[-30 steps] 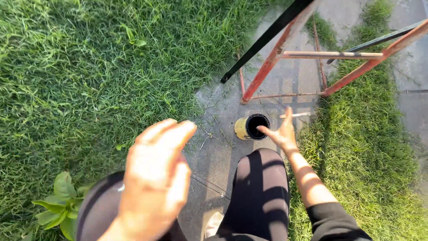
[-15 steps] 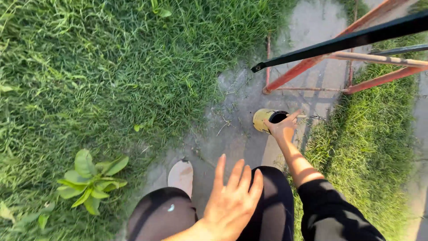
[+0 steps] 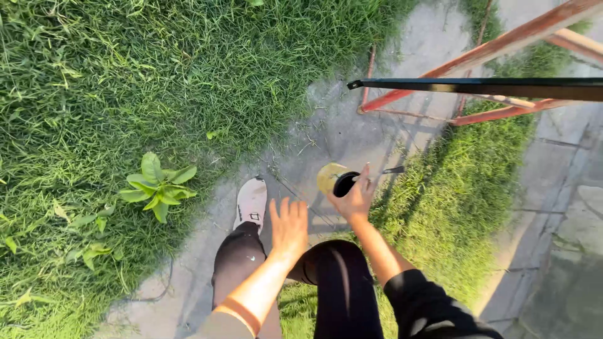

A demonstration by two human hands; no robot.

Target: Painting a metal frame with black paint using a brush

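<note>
The right hand (image 3: 355, 199) covers part of the can (image 3: 336, 181), hiding its near rim. A thin tool (image 3: 392, 170) there is too small to identify. The frame (image 3: 502, 47) runs off the right edge.

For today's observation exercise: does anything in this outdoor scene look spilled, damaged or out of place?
Nothing looks spilled or broken. The right hand holds a thin tool over a small yellow can on the paved path; the left hand hovers open, holding nothing. Grass grows between the slabs.

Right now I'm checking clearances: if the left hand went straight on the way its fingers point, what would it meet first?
The left hand points up-frame along the paved path. The way looks free; the yellow can lies slightly right, though depth is unclear.
</note>
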